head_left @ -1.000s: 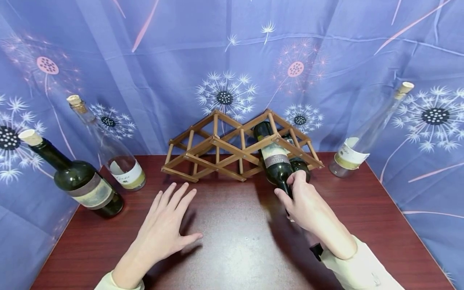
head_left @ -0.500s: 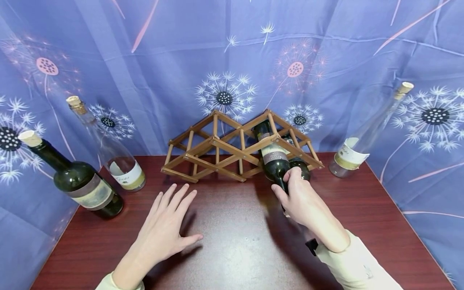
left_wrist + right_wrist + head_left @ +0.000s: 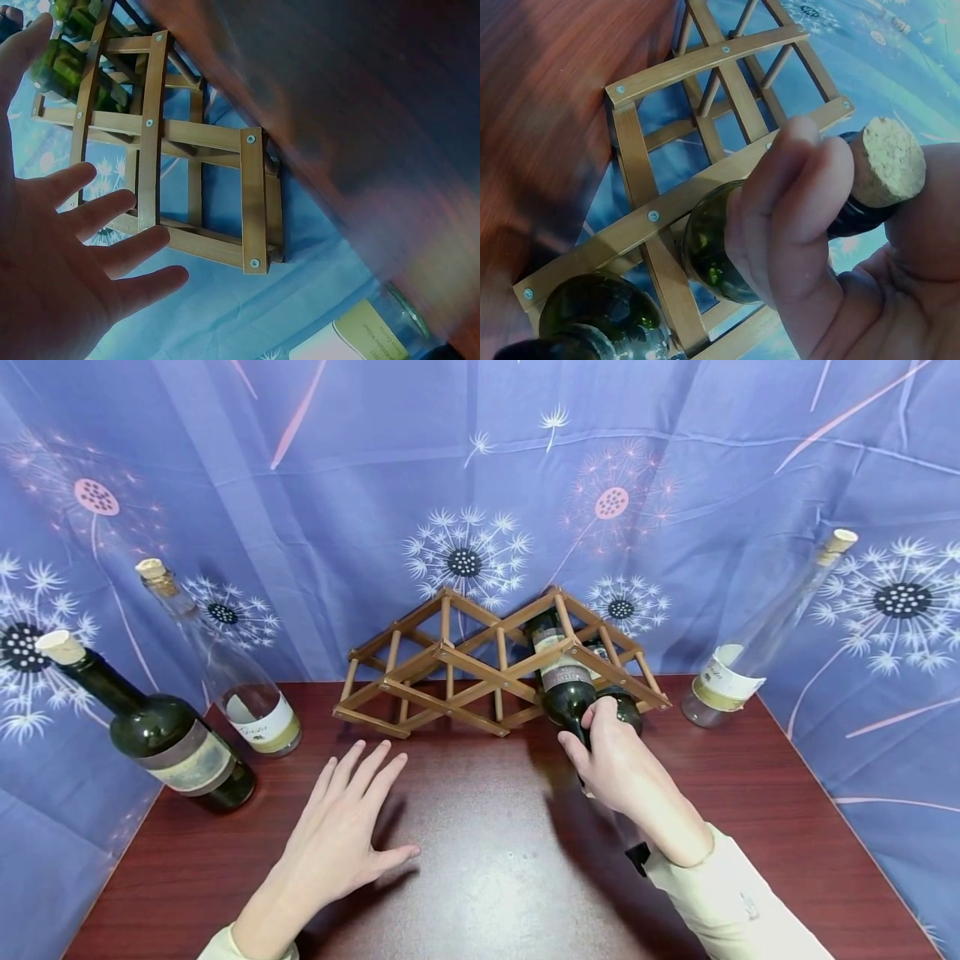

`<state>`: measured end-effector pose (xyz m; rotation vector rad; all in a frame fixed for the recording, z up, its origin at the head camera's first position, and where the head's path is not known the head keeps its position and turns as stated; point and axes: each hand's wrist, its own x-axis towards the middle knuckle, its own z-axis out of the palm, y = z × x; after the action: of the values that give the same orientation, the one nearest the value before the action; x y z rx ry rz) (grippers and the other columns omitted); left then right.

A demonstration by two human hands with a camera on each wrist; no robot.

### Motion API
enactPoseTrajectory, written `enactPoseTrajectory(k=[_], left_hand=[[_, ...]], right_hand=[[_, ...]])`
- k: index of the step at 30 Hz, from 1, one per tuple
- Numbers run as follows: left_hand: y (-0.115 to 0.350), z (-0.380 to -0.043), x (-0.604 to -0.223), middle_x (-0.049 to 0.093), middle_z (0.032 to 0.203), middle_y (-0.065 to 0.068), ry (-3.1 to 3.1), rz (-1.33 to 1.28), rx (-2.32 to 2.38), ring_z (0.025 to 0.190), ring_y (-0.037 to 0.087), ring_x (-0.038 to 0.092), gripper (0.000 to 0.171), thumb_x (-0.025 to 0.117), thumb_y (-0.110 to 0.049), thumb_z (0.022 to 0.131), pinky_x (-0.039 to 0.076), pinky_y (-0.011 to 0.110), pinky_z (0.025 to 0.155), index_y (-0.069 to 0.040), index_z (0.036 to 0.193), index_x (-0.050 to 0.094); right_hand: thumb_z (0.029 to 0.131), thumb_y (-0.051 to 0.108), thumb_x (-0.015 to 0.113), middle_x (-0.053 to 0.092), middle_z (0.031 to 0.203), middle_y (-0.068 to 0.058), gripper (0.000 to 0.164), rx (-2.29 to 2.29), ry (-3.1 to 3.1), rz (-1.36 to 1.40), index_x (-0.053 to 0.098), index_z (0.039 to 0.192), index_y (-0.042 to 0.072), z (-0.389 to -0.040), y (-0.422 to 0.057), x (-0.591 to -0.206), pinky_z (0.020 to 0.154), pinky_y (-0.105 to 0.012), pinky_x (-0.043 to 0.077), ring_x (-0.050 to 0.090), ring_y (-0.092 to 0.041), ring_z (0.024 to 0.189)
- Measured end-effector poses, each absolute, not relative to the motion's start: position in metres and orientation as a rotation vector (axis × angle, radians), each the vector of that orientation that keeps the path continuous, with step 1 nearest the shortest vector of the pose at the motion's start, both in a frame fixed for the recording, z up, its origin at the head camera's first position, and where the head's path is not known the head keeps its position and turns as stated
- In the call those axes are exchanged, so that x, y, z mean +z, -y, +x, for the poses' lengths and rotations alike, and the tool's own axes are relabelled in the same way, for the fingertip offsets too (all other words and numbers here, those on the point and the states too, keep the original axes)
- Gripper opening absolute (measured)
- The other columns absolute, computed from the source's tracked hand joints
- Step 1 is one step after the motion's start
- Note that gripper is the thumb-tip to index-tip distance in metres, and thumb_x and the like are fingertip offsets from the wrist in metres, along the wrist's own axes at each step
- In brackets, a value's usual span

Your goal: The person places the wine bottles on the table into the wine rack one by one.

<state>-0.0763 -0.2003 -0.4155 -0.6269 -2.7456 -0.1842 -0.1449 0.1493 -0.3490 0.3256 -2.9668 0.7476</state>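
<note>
My right hand [image 3: 626, 768] grips the neck of a dark green wine bottle [image 3: 567, 689], which lies in an upper slot of the wooden wine rack [image 3: 472, 685], neck toward me. In the right wrist view its cork [image 3: 891, 161] pokes out between thumb and fingers. A second green bottle [image 3: 604, 311] lies in the rack beside it, partly hidden by the hand in the head view. My left hand [image 3: 341, 835] hovers or rests over the table with fingers spread, holding nothing; the left wrist view shows its palm [image 3: 52, 270] before the rack.
On the left stand a corked green bottle [image 3: 187, 752] and a clear bottle [image 3: 258, 710]. Another clear bottle [image 3: 720, 689] stands at the back right. A blue floral cloth [image 3: 337, 527] hangs right behind the red-brown table [image 3: 480, 827].
My right hand has shifted slightly left and away from me along with the bottle, whose neck end moves a little toward the rack. The left hand stays put.
</note>
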Motion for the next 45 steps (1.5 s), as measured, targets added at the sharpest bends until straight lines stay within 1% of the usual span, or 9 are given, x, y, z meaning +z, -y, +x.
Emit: enactPoseTrajectory(k=[8,13,19,29,36,45], left_hand=[[0.2,-0.077,-0.416,0.031,0.159,0.008,2.742,-0.627,-0.19,0.146,0.038,0.02,0.114,0.072,-0.077,0.065,0.02,0.061,0.111,-0.017,0.156,0.036],[0.2,-0.077,-0.416,0.032,0.158,0.009,2.74,-0.623,-0.186,0.146,0.038,0.021,0.113,0.072,-0.077,0.065,0.019,0.061,0.112,-0.016,0.155,0.038],[0.2,-0.077,-0.415,0.031,0.159,0.008,2.749,-0.621,-0.187,0.147,0.037,0.02,0.113,0.071,-0.078,0.066,0.018,0.061,0.112,-0.018,0.155,0.036],[0.199,-0.077,-0.415,0.031,0.159,0.007,2.747,-0.618,-0.196,0.147,0.037,0.02,0.112,0.072,-0.077,0.066,0.018,0.06,0.113,-0.017,0.154,0.038],[0.199,-0.076,-0.414,0.033,0.158,0.008,2.73,-0.622,-0.196,0.147,0.036,0.021,0.111,0.069,-0.079,0.067,0.018,0.06,0.113,-0.016,0.154,0.04],[0.198,-0.075,-0.413,0.032,0.159,0.007,2.742,-0.623,-0.197,0.147,0.036,0.02,0.109,0.066,-0.08,0.069,0.019,0.06,0.113,-0.018,0.155,0.037]], right_hand=[[0.101,0.031,0.057,0.051,0.065,-0.009,0.035,0.737,2.98,0.306,0.038,0.108,0.003,-0.151,-0.147,-0.349,0.064,-0.041,0.045,0.056,-0.025,0.065],[0.101,0.032,0.056,0.053,0.067,-0.009,0.036,0.74,2.998,0.299,0.038,0.108,0.001,-0.155,-0.146,-0.348,0.064,-0.04,0.046,0.057,-0.025,0.066],[0.101,0.033,0.056,0.054,0.068,-0.009,0.036,0.734,3.022,0.287,0.038,0.108,0.002,-0.158,-0.145,-0.347,0.065,-0.04,0.046,0.057,-0.025,0.068],[0.102,0.032,0.053,0.053,0.067,-0.009,0.035,0.74,3.052,0.275,0.037,0.108,0.002,-0.163,-0.143,-0.346,0.06,-0.037,0.044,0.055,-0.023,0.062],[0.103,0.032,0.053,0.052,0.069,-0.01,0.034,0.75,3.048,0.288,0.036,0.106,0.003,-0.166,-0.143,-0.346,0.063,-0.038,0.044,0.055,-0.024,0.064],[0.102,0.034,0.053,0.052,0.072,-0.01,0.034,0.773,3.05,0.33,0.037,0.105,0.004,-0.168,-0.146,-0.346,0.066,-0.039,0.045,0.055,-0.025,0.067]])
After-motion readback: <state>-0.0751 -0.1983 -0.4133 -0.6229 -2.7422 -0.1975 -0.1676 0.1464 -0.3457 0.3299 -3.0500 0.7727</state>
